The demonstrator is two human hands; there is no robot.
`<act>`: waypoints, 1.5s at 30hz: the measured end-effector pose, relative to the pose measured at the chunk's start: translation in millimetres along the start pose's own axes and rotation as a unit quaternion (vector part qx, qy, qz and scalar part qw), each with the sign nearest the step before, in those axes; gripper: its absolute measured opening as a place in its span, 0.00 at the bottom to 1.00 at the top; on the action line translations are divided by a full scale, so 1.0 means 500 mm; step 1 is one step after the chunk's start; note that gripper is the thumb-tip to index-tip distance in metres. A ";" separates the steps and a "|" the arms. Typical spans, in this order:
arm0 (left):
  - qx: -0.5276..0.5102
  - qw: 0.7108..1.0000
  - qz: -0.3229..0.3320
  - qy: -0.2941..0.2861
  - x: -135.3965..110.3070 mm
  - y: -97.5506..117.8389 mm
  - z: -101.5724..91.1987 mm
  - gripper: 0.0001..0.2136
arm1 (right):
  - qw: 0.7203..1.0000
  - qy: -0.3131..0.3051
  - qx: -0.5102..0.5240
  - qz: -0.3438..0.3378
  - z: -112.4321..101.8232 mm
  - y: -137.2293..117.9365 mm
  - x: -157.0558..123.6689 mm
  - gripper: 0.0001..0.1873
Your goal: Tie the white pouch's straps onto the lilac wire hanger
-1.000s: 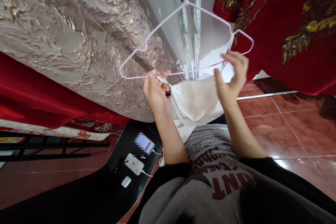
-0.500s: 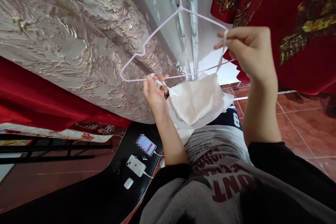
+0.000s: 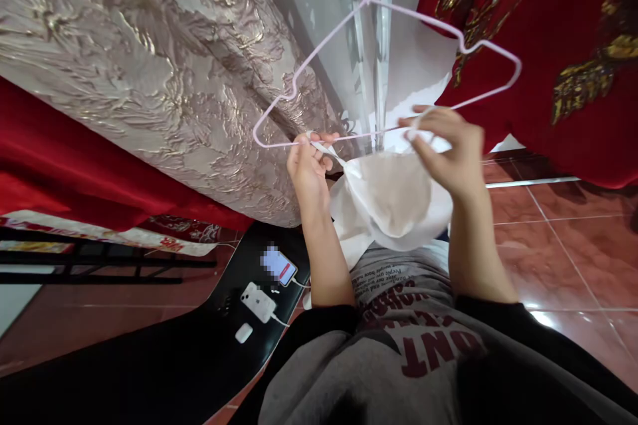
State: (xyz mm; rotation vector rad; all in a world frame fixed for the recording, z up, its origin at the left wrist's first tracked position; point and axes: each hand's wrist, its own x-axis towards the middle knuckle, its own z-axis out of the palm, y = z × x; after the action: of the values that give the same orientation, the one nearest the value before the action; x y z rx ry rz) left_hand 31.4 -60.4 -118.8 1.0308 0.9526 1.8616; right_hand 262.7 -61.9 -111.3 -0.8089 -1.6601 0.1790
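Note:
A pale pink wire hanger (image 3: 343, 33) hangs in front of me. My left hand (image 3: 308, 166) is closed on its bottom bar together with one thin strap of a cream-white garment (image 3: 393, 202). My right hand (image 3: 446, 149) pinches the garment's other strap just under the bar, near the hanger's right end. The garment sags between my two hands, above my grey printed shirt (image 3: 399, 345).
A beige-and-gold embroidered fabric (image 3: 139, 73) hangs to the left, over red cloth (image 3: 60, 172). A red garment with gold embroidery (image 3: 563, 46) hangs at the right. Two phones (image 3: 269, 282) on cables and a small white case (image 3: 244, 333) lie on a black surface (image 3: 149, 365). The floor is red tile (image 3: 563, 239).
My right hand, which had lifted the strap up above the hanger bar, has come back down to the bar's right part. The hanger has swung slightly to the right.

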 end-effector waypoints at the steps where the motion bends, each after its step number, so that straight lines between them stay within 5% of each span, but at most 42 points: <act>1: 0.000 1.000 -0.005 0.000 -0.003 -0.002 0.002 0.21 | 0.998 -0.068 0.006 0.009 0.014 -0.009 0.003 0.11; 3: -0.002 1.000 -0.018 -0.004 -0.006 -0.006 0.001 0.19 | 0.992 -0.120 0.011 0.028 0.035 -0.011 0.012 0.15; 6: 0.006 1.000 -0.001 0.027 0.000 -0.006 -0.022 0.12 | 0.994 -0.100 0.003 0.049 0.035 0.002 0.017 0.17; 12: 0.074 0.948 0.212 0.227 0.023 0.011 -0.092 0.09 | 0.997 -0.041 -0.019 0.064 -0.002 0.002 0.009 0.15; 17: 0.125 0.939 0.295 0.128 0.041 0.043 -0.093 0.05 | 0.996 -0.068 -0.003 0.062 0.013 -0.009 0.013 0.15; 21: 0.198 0.944 0.261 -0.025 0.082 0.085 -0.042 0.10 | 0.994 -0.101 0.001 0.050 0.019 -0.014 0.013 0.14; 26: 0.243 0.957 0.104 -0.122 0.123 0.142 0.008 0.07 | 0.996 -0.078 0.005 0.048 0.003 -0.013 0.010 0.13; 29: 0.226 0.966 0.073 -0.103 0.124 0.137 -0.010 0.11 | 0.997 -0.067 0.012 0.048 -0.005 -0.011 0.008 0.12; 32: 0.178 0.982 0.060 -0.037 0.103 0.084 -0.041 0.13 | 0.997 -0.062 0.008 0.047 -0.001 -0.010 0.006 0.11; 35: 0.059 0.997 0.010 0.056 0.067 0.015 -0.047 0.18 | 0.997 -0.056 -0.001 0.044 0.013 -0.014 0.004 0.12; 38: -0.085 0.994 -0.008 0.069 0.041 -0.029 -0.025 0.23 | 0.998 -0.031 -0.017 0.047 0.020 -0.016 -0.004 0.10; 45: -0.105 0.993 0.026 0.053 0.047 -0.018 -0.015 0.27 | 0.961 0.259 -0.020 0.098 -0.057 0.069 0.006 0.12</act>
State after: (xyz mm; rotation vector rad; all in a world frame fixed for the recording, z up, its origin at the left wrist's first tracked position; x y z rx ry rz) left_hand 18.4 -37.9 -122.4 0.8455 0.7766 2.0278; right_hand 302.8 -43.4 -119.3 -0.9569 -1.0936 0.0615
